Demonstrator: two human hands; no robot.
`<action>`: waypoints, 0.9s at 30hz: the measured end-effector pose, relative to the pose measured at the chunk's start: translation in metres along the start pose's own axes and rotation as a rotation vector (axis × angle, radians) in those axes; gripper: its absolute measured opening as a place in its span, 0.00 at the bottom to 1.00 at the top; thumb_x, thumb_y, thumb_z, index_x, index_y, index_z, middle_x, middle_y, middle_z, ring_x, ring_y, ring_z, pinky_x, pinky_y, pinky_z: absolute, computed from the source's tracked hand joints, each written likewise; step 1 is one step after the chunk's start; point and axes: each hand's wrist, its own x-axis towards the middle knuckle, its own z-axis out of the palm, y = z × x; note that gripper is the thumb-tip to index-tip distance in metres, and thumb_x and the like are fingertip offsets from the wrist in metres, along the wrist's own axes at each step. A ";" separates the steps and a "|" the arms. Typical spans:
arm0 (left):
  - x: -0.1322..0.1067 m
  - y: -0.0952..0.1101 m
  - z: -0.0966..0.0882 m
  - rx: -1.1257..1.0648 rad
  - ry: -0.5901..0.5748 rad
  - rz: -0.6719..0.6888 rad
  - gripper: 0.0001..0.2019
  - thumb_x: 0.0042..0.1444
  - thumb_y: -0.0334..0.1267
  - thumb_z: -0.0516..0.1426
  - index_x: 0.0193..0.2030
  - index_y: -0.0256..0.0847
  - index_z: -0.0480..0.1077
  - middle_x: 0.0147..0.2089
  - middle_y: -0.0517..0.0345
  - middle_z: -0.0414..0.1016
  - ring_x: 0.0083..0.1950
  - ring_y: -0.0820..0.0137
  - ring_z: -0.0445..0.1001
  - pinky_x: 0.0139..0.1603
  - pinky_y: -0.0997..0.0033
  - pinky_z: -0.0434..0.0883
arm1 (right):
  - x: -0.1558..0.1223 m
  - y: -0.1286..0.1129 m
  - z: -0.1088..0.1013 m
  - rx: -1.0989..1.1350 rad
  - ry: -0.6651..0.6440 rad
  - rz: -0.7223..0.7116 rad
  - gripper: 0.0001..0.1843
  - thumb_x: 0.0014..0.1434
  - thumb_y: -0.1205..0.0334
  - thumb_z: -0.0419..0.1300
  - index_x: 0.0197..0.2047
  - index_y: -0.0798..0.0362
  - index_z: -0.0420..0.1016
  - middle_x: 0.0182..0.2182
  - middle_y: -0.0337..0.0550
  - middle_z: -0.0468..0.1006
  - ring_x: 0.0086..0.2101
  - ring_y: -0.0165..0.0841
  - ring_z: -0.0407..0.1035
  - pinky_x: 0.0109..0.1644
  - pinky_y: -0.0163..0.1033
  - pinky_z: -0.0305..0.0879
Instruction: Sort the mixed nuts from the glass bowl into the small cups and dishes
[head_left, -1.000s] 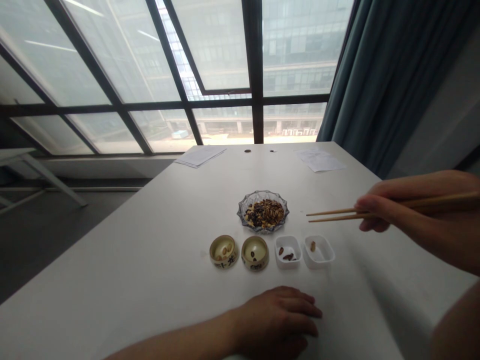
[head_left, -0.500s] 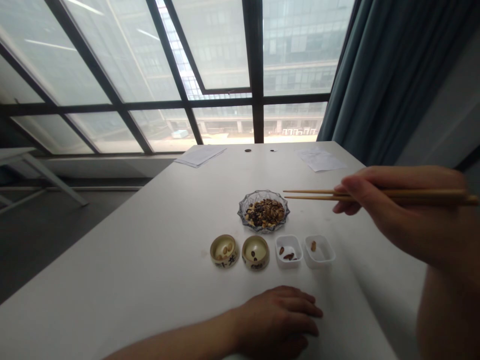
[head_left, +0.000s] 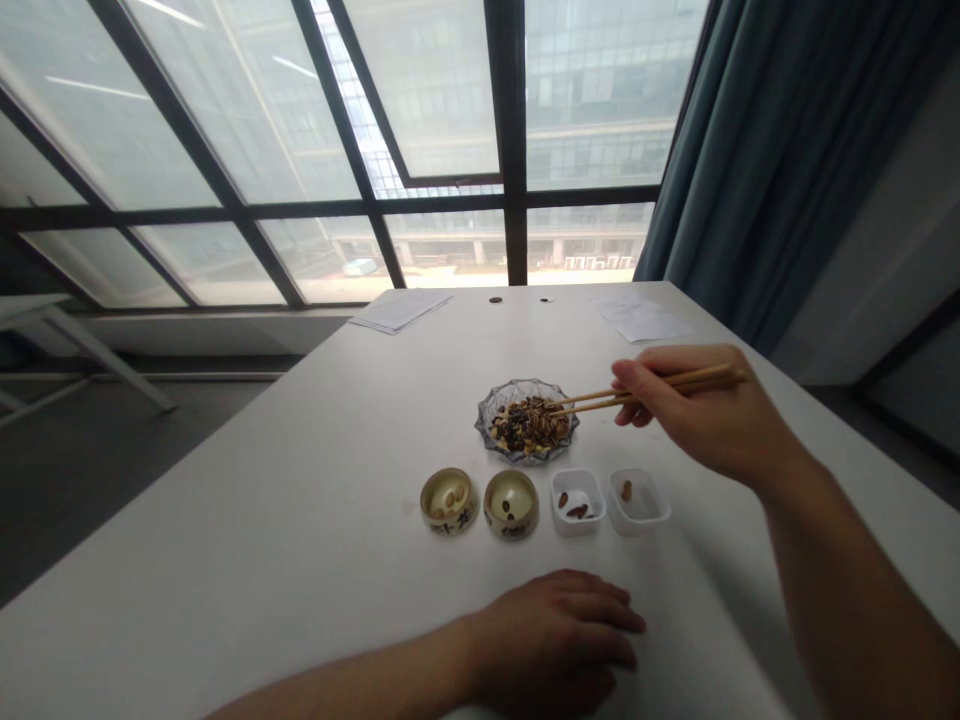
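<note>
right hand (head_left: 694,410) grips chopsticks (head_left: 607,395), tips over a glass dish (head_left: 499,440) of seeds (head_left: 529,425); left hand (head_left: 551,640) lies open, released, on the worktop (head_left: 247,500).

Ahead of you, a white table (head_left: 225,560) runs toward a tall window (head_left: 442,120) with a dark frame (head_left: 510,130). At the table's far end you have two loose paper sheets, one to the left (head_left: 401,310) and one to the right (head_left: 643,320), and between them two small dark round spots (head_left: 495,299) near the edge. Through the glass you can see a large glass-fronted building (head_left: 592,90) and pale ground (head_left: 450,275). A teal curtain (head_left: 750,170) hangs at the window's right side, beside a grey wall (head_left: 885,200). To your left, a white side table (head_left: 45,320) stands on the dark floor (head_left: 112,480).
</note>
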 end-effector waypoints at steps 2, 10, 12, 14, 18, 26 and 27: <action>0.000 0.000 0.000 0.004 0.009 -0.001 0.14 0.67 0.38 0.54 0.56 0.40 0.74 0.67 0.52 0.75 0.72 0.63 0.69 0.76 0.64 0.62 | 0.005 0.012 0.008 0.047 -0.034 0.036 0.23 0.69 0.45 0.63 0.29 0.54 0.81 0.23 0.44 0.80 0.24 0.37 0.79 0.26 0.36 0.71; 0.000 0.000 -0.002 -0.023 -0.017 -0.004 0.14 0.66 0.37 0.56 0.56 0.41 0.73 0.67 0.49 0.74 0.73 0.62 0.68 0.76 0.61 0.62 | 0.011 0.032 0.029 0.053 -0.128 0.088 0.24 0.69 0.46 0.62 0.26 0.53 0.76 0.21 0.43 0.79 0.24 0.36 0.77 0.27 0.37 0.67; 0.000 0.000 -0.002 -0.025 -0.014 -0.003 0.14 0.66 0.37 0.56 0.56 0.41 0.73 0.67 0.49 0.74 0.73 0.62 0.68 0.77 0.61 0.61 | 0.011 0.035 0.033 0.053 -0.148 0.087 0.24 0.68 0.45 0.63 0.27 0.53 0.77 0.21 0.43 0.79 0.24 0.36 0.76 0.27 0.37 0.67; -0.001 0.000 -0.001 -0.025 -0.011 -0.005 0.14 0.66 0.37 0.56 0.57 0.41 0.73 0.68 0.49 0.74 0.73 0.62 0.67 0.77 0.62 0.61 | 0.012 0.038 0.037 0.055 -0.161 0.082 0.24 0.68 0.45 0.63 0.27 0.53 0.77 0.22 0.43 0.79 0.25 0.36 0.76 0.28 0.37 0.67; -0.001 0.001 -0.001 -0.015 -0.003 0.000 0.14 0.67 0.38 0.55 0.56 0.41 0.74 0.67 0.49 0.74 0.72 0.62 0.68 0.76 0.61 0.63 | 0.012 0.042 0.040 0.093 -0.164 0.108 0.24 0.67 0.43 0.63 0.28 0.54 0.78 0.22 0.45 0.80 0.25 0.37 0.77 0.28 0.38 0.67; -0.001 0.001 -0.001 -0.012 0.005 0.003 0.14 0.67 0.38 0.55 0.56 0.41 0.74 0.67 0.50 0.75 0.72 0.62 0.69 0.75 0.61 0.64 | 0.013 0.044 0.038 0.078 -0.165 0.109 0.23 0.66 0.43 0.64 0.30 0.54 0.80 0.21 0.44 0.80 0.25 0.37 0.77 0.28 0.38 0.68; 0.000 0.001 -0.001 -0.013 0.003 0.001 0.14 0.67 0.38 0.55 0.56 0.41 0.74 0.67 0.50 0.75 0.72 0.62 0.69 0.75 0.61 0.63 | 0.013 0.045 0.038 0.072 -0.172 0.098 0.22 0.66 0.44 0.64 0.30 0.54 0.80 0.21 0.44 0.80 0.25 0.37 0.77 0.27 0.38 0.68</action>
